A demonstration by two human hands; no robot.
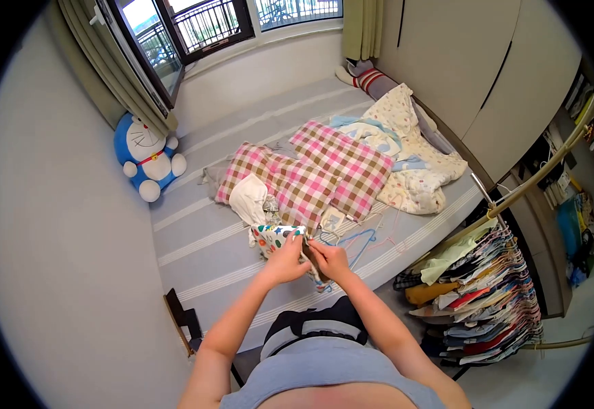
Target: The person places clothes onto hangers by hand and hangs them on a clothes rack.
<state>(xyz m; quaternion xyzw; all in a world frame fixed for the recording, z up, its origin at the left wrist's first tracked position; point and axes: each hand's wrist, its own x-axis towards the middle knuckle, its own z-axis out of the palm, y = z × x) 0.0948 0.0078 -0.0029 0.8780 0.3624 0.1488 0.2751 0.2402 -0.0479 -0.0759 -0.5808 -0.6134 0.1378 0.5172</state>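
Both my hands hold a small white garment with a colourful print above the near side of the bed. My left hand is closed on its middle, with the printed cloth spreading out to the left. At its right edge my right hand pinches the cloth, fingers pressed together. Part of the garment hangs down between the hands, its lower end partly hidden. Just beyond my right hand lie a blue clothes hanger and a pink one. A crumpled white cloth rests behind the printed garment.
Pink-and-brown checked bedding and a cream patterned quilt cover part of the striped bed. A blue plush toy sits against the left wall. Many hung clothes crowd a rail at right.
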